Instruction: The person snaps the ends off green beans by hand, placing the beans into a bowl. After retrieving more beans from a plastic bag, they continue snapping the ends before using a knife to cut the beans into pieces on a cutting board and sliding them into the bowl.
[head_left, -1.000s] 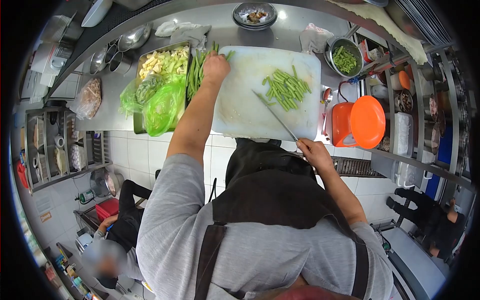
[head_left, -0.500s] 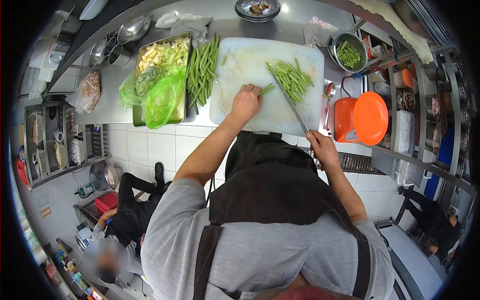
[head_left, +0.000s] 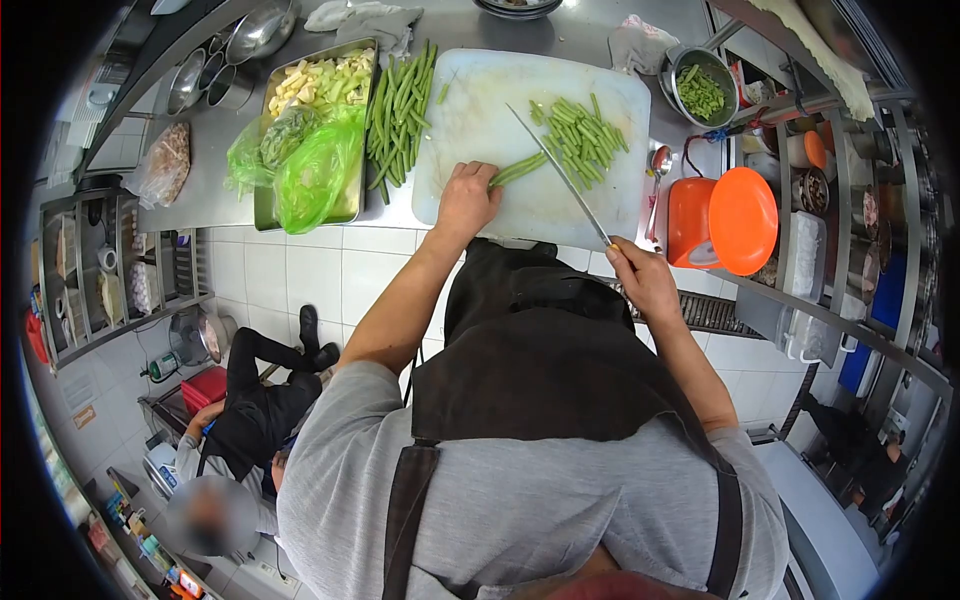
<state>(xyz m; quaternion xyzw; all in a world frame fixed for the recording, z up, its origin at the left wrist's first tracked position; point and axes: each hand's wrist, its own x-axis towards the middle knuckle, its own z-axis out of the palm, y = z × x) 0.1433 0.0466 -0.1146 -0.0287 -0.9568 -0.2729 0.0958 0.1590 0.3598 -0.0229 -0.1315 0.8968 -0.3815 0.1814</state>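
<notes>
My left hand (head_left: 469, 200) is closed around a small bunch of green beans (head_left: 518, 169) near the front edge of a white cutting board (head_left: 470, 120). The free ends of the bunch point right and reach the blade of a long knife (head_left: 562, 178). Its handle is gripped in my right hand (head_left: 645, 279), just off the front edge of the board. Right of the blade lies a heap of cut green beans (head_left: 583, 137). Whole green beans (head_left: 398, 120) lie in a pile against the board's left side.
Left of the beans stands a metal tray (head_left: 262, 208) with chopped vegetables (head_left: 330, 80) and a green plastic bag (head_left: 322, 170). Cut greens fill a strainer (head_left: 700, 92) at the back right. An orange container (head_left: 690, 222) and a spoon (head_left: 659, 160) sit right. A person (head_left: 250, 420) sits behind, left.
My left hand has shifted a little left, and a longer stretch of beans shows beyond its fingers. The knife tip has moved left, away from the cut heap. The whole view has tilted slightly.
</notes>
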